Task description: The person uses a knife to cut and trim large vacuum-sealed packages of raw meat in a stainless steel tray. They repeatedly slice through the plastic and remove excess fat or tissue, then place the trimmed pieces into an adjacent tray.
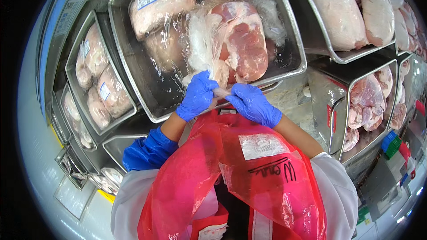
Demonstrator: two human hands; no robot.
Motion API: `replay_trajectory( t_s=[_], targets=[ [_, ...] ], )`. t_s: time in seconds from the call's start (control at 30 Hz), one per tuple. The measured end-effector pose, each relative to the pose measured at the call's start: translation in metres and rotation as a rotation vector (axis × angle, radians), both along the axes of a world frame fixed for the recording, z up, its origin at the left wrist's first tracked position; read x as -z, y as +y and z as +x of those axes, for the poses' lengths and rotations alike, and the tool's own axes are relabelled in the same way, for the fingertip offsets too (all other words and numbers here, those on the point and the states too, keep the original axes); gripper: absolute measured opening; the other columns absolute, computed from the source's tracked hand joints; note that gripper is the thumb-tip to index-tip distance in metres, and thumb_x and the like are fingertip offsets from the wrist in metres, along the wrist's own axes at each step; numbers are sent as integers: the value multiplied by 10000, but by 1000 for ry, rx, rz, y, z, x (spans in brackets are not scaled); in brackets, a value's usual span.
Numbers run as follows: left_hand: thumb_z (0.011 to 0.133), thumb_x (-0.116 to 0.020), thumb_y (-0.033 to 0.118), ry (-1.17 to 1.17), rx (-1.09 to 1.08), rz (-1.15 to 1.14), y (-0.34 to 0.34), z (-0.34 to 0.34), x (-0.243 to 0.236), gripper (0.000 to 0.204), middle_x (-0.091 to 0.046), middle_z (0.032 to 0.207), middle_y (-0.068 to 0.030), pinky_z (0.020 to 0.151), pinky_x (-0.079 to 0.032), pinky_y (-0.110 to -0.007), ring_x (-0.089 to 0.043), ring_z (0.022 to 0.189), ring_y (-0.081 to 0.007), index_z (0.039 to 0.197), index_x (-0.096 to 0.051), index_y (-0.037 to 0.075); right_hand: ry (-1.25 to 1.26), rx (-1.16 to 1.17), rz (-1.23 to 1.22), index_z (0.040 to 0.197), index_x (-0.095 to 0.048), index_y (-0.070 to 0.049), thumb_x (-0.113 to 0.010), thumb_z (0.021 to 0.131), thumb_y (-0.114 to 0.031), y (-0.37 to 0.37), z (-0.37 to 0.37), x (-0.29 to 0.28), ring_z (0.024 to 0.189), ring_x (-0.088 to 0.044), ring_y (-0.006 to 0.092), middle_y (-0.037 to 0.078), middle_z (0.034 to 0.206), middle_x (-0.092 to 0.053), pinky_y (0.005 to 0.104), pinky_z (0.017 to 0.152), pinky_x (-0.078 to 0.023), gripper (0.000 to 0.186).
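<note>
In blue gloves, my left hand (196,95) grips crumpled clear plastic (201,49) at the near edge of the central steel tray (297,40). My right hand (254,106) is closed on a narrow pale strand (222,92) stretched between both hands; whether it is meat or twisted plastic I cannot tell. Just beyond them a large raw meat cut (247,51) lies partly in the plastic, with wrapped, labelled pieces (160,11) beside and behind it. A red plastic apron (182,191) covers my body below the hands.
A tray of wrapped meat (98,91) is on the left, with further trays below it. At upper right a deep tray (338,60) holds large pale cuts (336,15). Below it, another steel bin (322,106) holds meat pieces (369,98). A green object (391,144) is at the far right.
</note>
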State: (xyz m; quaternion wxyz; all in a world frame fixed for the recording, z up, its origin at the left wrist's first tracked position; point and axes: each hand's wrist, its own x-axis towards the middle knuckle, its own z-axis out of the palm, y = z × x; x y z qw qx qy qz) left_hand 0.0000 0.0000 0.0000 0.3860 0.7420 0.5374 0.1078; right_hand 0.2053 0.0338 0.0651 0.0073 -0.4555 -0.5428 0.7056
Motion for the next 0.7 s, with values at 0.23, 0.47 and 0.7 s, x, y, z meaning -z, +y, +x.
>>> replay_trajectory(
  t_s=[0.23, 0.47, 0.7],
  targets=[
    [681, -544, 45, -339, -237, -273, -5, -12, -5, 103, -539, 765, -120, 871, -388, -369, -500, 789, -276, 768, -587, 11, 37, -82, 821, 1107, -551, -67, -582, 795, -102, 0, 44, 134, 1026, -536, 316, 154, 1082, -571, 396, 857, -438, 315],
    [663, -502, -36, -372, -479, -138, 3, -5, -18, 94, -553, 686, -62, 973, -334, -355, -508, 709, -195, 678, -571, 27, -1, -331, 755, 984, -592, -66, -581, 788, -143, -14, -13, 160, 972, -548, 297, 130, 1016, -588, 390, 810, -419, 210],
    [658, -451, -73, -799, -990, -285, 37, -12, -48, 176, -546, 745, -5, 887, -406, -307, -496, 704, -106, 696, -570, 51, -29, -242, 1004, 799, -559, -74, -541, 826, -168, -4, -49, 132, 729, -541, 323, 128, 738, -543, 420, 668, -399, 99]
  ],
)
